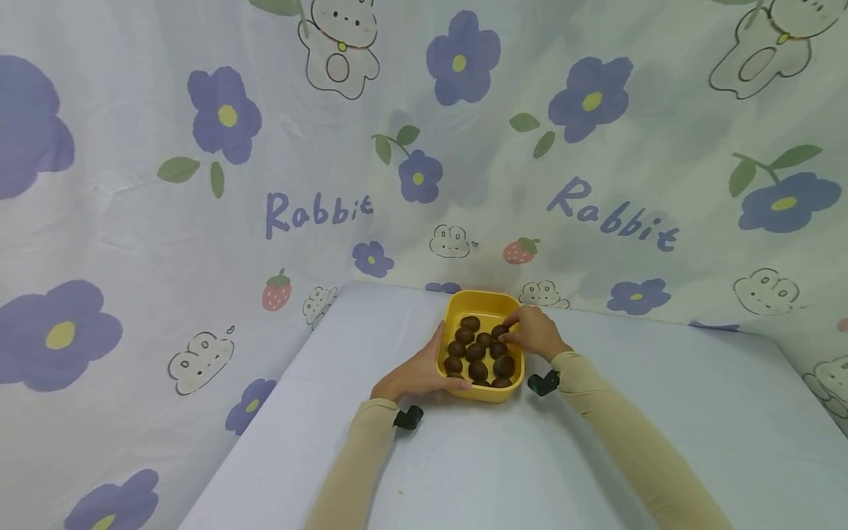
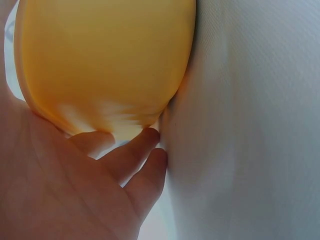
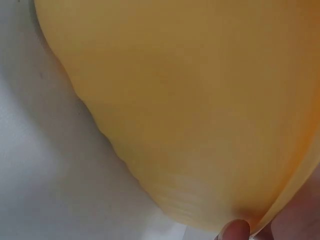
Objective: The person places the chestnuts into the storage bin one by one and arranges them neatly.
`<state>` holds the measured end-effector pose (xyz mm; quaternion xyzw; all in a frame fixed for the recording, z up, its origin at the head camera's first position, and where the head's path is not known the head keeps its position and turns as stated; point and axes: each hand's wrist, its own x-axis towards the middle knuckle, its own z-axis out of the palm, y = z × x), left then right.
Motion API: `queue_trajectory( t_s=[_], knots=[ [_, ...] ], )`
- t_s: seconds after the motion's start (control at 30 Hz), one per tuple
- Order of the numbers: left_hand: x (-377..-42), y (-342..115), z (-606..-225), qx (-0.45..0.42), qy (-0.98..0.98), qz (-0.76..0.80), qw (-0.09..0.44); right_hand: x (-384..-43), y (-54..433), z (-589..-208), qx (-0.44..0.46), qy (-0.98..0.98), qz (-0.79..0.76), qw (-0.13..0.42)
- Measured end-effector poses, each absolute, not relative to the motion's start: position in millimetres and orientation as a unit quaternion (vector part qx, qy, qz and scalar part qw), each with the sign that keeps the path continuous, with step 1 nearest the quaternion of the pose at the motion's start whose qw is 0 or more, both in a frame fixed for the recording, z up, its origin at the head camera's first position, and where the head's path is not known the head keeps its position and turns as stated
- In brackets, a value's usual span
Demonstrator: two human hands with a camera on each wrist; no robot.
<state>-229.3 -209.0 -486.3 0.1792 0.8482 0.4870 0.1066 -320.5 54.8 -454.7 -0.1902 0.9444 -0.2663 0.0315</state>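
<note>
A yellow rectangular container with rounded corners stands on the table, holding several dark brown round balls. My left hand grips its left side, the thumb lying over the near rim. From the left wrist, its fingers show against the outer wall, low by the table. At the right rim, my right hand reaches in and pinches a brown ball between thumb and finger. One right fingertip appears outside the container wall in the right wrist view; the ball is hidden there.
A white-covered table spreads under the container. Behind and to the left hangs a pale curtain with purple flowers, rabbits and lettering, meeting the table's far edge just past the container. Dark wrist devices sit on both sleeves.
</note>
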Motion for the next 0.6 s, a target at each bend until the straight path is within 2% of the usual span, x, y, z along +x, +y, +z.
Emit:
queue_trajectory(
  t_s=[0.6],
  knots=[
    [-226.8,-208.4,-482.6,0.15,0.862,0.47,0.116,-316.9,51.3,-449.7,-0.181,0.942,-0.277,0.057]
  ],
)
